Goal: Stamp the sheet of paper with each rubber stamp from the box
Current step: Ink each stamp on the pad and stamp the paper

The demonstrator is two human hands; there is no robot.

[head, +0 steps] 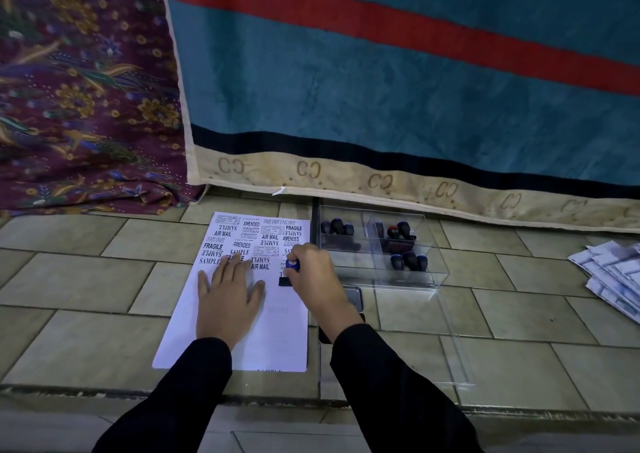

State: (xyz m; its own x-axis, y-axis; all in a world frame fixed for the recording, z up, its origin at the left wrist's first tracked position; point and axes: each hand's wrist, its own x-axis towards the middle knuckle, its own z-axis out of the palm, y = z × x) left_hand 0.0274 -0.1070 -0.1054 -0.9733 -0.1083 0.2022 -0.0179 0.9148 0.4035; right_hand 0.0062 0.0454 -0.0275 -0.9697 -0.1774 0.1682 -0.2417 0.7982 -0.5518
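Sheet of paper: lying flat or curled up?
Flat: the sheet of paper lies spread on the tiled floor, with the left hand pressing down on it.

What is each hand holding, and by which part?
The right hand grips a rubber stamp by its blue handle, base on the sheet of paper. The left hand rests flat on it, holding nothing.

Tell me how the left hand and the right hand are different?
The left hand lies flat with fingers spread; the right hand is curled. The left hand holds nothing, while the right hand grips a blue-topped stamp. The left hand rests on the middle of the sheet of paper; the right hand is at its right edge, nearer the clear box. Both come out of black sleeves.
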